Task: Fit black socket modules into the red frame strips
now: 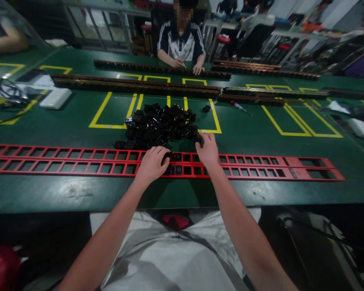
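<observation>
Two long red slotted rails (255,160) lie side by side across the table in front of me. Black power sockets (178,169) sit in a few of their square openings near the middle. My left hand (154,162) rests over the rails, its thumb and fingers curled round a black socket at the far rail; part of it is hidden. My right hand (208,150) is just beyond the rails, fingers closed on a black socket at the right edge of the pile. That heap of loose black sockets (160,123) lies right behind the rails.
Long dark strips (133,85) lie across the table behind the pile, over yellow tape outlines (109,109). A screwdriver (241,107) lies at right, a white box (55,98) and cables (10,93) at left. A co-worker (182,44) sits opposite.
</observation>
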`<state>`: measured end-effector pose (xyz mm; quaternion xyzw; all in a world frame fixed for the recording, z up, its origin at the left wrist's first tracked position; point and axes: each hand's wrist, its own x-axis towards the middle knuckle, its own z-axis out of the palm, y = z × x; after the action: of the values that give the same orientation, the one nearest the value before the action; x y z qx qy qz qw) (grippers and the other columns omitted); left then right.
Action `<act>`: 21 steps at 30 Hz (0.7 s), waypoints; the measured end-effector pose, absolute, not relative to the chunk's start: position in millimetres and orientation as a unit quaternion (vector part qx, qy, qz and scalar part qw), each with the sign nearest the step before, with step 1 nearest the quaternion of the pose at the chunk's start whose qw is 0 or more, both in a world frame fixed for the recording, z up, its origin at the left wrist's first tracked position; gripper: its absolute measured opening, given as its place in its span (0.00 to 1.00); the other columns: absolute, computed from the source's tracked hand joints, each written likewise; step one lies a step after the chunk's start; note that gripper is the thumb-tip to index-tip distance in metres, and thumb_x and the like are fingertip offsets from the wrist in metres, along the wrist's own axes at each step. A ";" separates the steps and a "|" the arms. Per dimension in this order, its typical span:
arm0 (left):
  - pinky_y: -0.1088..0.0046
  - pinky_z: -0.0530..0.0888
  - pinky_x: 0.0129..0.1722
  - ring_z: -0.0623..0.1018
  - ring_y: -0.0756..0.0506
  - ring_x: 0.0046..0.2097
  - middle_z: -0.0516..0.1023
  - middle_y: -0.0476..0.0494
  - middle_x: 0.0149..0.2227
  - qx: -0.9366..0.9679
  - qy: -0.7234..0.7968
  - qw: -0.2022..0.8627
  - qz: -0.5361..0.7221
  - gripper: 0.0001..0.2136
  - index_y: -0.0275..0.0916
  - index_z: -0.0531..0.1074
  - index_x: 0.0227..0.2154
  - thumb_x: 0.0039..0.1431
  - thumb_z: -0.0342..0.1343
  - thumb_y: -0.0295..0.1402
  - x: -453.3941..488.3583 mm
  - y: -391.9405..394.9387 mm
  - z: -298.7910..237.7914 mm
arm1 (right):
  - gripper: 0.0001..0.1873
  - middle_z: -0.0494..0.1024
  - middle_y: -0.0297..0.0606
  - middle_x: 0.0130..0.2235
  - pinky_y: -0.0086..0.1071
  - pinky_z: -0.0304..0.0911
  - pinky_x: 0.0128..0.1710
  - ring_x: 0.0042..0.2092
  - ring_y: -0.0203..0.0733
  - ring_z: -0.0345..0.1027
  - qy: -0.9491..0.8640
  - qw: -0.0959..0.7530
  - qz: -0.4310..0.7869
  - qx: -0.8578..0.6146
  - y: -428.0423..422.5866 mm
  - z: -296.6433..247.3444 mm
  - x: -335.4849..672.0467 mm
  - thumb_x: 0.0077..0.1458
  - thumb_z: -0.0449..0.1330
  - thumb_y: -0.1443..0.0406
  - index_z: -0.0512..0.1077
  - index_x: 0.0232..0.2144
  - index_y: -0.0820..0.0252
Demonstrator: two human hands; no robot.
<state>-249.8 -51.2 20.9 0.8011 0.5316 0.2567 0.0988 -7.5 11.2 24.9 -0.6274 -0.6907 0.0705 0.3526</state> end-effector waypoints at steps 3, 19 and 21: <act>0.57 0.72 0.54 0.74 0.39 0.51 0.77 0.41 0.49 0.802 0.531 0.098 0.254 0.11 0.41 0.72 0.48 0.66 0.50 0.31 -249.7 -51.6 20.6 | 0.26 0.70 0.49 0.58 0.43 0.72 0.45 0.49 0.52 0.73 -0.688 0.336 0.076 -0.639 13.9 12.6 -6.2 0.57 0.60 0.66 0.70 0.59 0.60; 0.53 0.70 0.57 0.69 0.37 0.59 0.72 0.39 0.58 0.831 0.498 0.103 0.227 0.17 0.42 0.71 0.56 0.68 0.51 0.39 -251.8 -54.8 26.2 | 0.13 0.74 0.42 0.51 0.39 0.68 0.41 0.46 0.49 0.72 -0.715 0.213 0.111 -0.657 8.7 21.3 -7.9 0.60 0.58 0.67 0.71 0.48 0.54; 0.51 0.68 0.60 0.65 0.35 0.63 0.68 0.40 0.63 0.852 0.469 0.108 0.207 0.21 0.44 0.69 0.59 0.66 0.54 0.42 -252.4 -55.8 28.0 | 0.13 0.74 0.42 0.51 0.39 0.68 0.41 0.45 0.48 0.72 -0.717 0.216 0.112 -0.654 8.6 20.6 -7.8 0.60 0.58 0.66 0.71 0.48 0.54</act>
<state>-252.4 -55.8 28.0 0.8517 0.4693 0.2070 0.1077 -7.8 8.6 20.6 -0.6539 -0.7165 0.1116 0.2159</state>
